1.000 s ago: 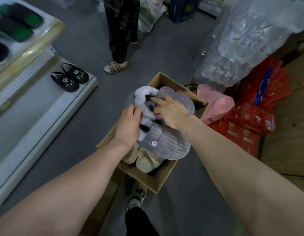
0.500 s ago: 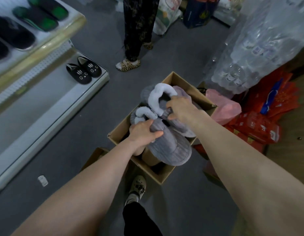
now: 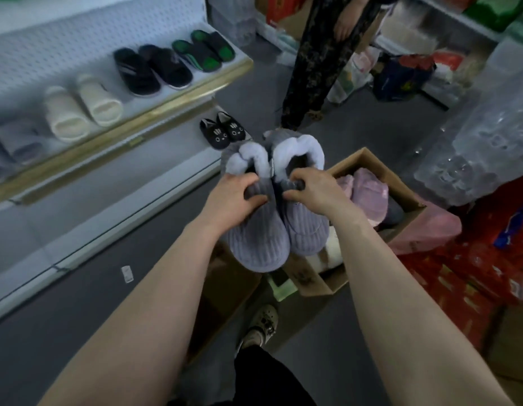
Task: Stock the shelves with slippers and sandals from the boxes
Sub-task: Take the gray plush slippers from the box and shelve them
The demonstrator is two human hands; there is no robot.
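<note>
Each gripping one grey slipper (image 3: pixel 277 221), the left hand (image 3: pixel 233 200) and right hand (image 3: pixel 318 191) should keep the pair together toward the lower shelf (image 3: pixel 113 206), frame left.

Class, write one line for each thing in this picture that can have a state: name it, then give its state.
Grey slippers: held side by side above the box's edge.
Left hand: grips one slipper of the pair.
Right hand: grips the other.
Cardboard box: open, with slippers inside.
Upper shelf: partly stocked with pairs.
Black cat slippers: set on the lower shelf.
</note>
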